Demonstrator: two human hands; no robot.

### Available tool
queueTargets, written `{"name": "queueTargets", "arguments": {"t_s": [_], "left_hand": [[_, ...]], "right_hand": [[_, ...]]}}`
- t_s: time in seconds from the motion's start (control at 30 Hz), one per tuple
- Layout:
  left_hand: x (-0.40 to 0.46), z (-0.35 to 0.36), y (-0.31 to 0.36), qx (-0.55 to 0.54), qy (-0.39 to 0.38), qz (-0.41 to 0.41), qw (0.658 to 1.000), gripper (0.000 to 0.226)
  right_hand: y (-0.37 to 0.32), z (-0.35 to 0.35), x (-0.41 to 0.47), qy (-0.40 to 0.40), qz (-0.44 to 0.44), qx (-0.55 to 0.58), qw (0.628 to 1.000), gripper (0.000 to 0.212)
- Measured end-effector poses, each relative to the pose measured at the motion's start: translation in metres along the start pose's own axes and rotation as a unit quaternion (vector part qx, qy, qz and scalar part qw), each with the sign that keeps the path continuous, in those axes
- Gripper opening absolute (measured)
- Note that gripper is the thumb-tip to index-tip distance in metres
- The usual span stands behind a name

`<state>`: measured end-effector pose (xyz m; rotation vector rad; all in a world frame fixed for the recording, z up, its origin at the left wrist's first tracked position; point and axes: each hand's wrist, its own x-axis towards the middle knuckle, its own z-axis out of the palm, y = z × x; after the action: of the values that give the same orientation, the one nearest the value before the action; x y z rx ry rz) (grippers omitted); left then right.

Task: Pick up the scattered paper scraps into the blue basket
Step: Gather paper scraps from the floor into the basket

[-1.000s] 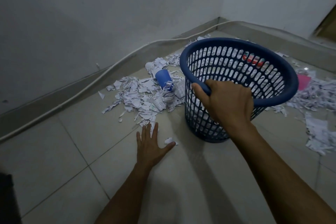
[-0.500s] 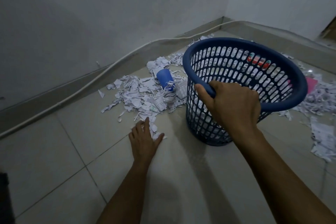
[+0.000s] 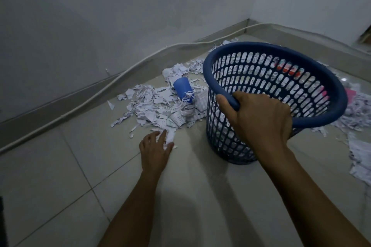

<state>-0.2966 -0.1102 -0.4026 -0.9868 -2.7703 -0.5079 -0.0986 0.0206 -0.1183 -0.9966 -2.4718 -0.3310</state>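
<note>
Tiled floor (image 3: 60, 166): paper scraps (image 3: 156, 106) at left hand (image 3: 155, 148).

The basket (image 3: 275, 94) stands on the floor (image 3: 60, 176) at about one o'clock from the viewer, tilted toward the camera, with scraps lying inside it. The right hand (image 3: 259, 120) grips its near rim at the six o'clock side. At nine o'clock from the basket sits the main heap of paper scraps (image 3: 156, 106), and a cup (image 3: 183, 88) lies on its side on that heap, toward the far edge. The left hand (image 3: 155, 150) is at the heap's six o'clock edge, fingers on the nearest scraps. More scraps (image 3: 359, 156) spread at three o'clock from the basket. A cable (image 3: 120, 77) runs along the foot of the wall (image 3: 100, 16), behind the heap at twelve o'clock.
</note>
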Motion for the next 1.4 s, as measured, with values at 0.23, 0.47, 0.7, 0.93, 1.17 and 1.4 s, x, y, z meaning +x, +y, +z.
{"name": "queueTargets", "arguments": {"t_s": [0.23, 0.47, 0.7, 0.93, 1.17, 1.4], "left_hand": [[-0.006, -0.012, 0.006, -0.015, -0.006, 0.036, 0.999, 0.017], [-0.017, -0.025, 0.007, -0.083, -0.023, 0.027, 0.996, 0.028], [-0.022, -0.057, 0.013, -0.231, -0.021, -0.045, 0.972, 0.031], [-0.004, -0.111, 0.034, -0.287, 0.020, 0.010, 0.958, 0.030], [0.020, -0.175, 0.063, -0.313, 0.067, 0.059, 0.946, 0.029], [0.061, -0.274, 0.117, -0.340, 0.150, 0.158, 0.915, 0.030]], "right_hand": [[-0.004, 0.001, 0.001, 0.004, -0.003, -0.003, 1.000, 0.063], [-0.001, -0.001, 0.000, 0.000, 0.001, 0.002, 1.000, 0.063], [0.000, -0.003, -0.001, 0.017, -0.006, 0.014, 1.000, 0.058], [0.004, -0.005, -0.001, 0.004, 0.001, 0.028, 1.000, 0.058], [0.010, -0.010, -0.001, -0.030, -0.002, 0.024, 0.999, 0.060], [0.007, -0.015, 0.001, -0.057, 0.002, 0.038, 0.998, 0.057]]}}
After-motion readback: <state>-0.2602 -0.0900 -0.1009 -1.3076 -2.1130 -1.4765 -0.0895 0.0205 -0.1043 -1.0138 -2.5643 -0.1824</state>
